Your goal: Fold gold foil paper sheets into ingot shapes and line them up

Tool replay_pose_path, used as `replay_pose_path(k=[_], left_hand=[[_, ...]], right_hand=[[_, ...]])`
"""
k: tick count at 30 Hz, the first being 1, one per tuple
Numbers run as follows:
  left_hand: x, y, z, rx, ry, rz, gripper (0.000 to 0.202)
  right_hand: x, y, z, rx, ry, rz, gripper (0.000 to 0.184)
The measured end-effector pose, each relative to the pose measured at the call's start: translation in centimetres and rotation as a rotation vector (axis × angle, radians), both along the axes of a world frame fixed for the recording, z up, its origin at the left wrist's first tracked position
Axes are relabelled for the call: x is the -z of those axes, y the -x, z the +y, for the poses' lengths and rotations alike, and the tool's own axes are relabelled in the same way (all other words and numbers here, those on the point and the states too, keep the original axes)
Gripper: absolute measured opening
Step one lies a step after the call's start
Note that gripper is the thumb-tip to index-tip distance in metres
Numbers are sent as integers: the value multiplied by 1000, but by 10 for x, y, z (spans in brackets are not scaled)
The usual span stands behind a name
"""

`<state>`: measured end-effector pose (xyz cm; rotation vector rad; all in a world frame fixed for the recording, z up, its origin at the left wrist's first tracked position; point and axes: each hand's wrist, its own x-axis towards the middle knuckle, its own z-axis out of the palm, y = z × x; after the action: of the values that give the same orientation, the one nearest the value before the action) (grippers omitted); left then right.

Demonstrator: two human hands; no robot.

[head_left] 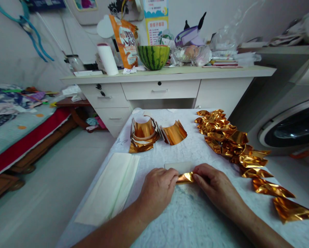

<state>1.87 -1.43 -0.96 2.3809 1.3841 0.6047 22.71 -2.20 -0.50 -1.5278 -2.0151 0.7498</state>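
Observation:
My left hand [161, 184] and my right hand [213, 181] pinch the two ends of a small strip of gold foil paper [184, 178], low over the cloth-covered table. The strip looks rolled or folded; its ends are hidden under my fingers. Just behind it lies a pale flat rectangle [179, 166]. Beyond my left hand stand curled sheets of gold foil paper [144, 130], with another curved gold sheet [174, 133] beside them. A long row of folded gold foil pieces [224, 137] runs down the table's right side.
A stack of thin whitish paper [109, 187] lies along the table's left edge. Behind the table [195, 224] is a white desk [159, 90] bearing a halved watermelon [153, 57], an orange snack bag [125, 41] and a paper roll [107, 58]. A washing machine [286, 89] stands right, a bed [20, 127] left.

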Motion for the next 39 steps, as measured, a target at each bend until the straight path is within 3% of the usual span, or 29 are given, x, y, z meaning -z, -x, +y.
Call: replay_pose_path(k=[5, 13, 18, 25, 39], left_hand=[[5, -1, -1, -49, -12, 7, 7], [5, -5, 2, -28, -20, 130, 13], [5, -7, 2, -42, -24, 187, 13], [7, -6, 3, -36, -28, 204, 10], [6, -8, 5, -70, -3, 189, 14]], right_hand=[[4, 2, 1, 47, -13, -70, 19], [18, 2, 2, 210, 37, -97, 12], [24, 3, 2, 271, 7, -105, 23], [28, 3, 2, 282, 7, -90, 33], [26, 6, 3, 281, -19, -139, 22]])
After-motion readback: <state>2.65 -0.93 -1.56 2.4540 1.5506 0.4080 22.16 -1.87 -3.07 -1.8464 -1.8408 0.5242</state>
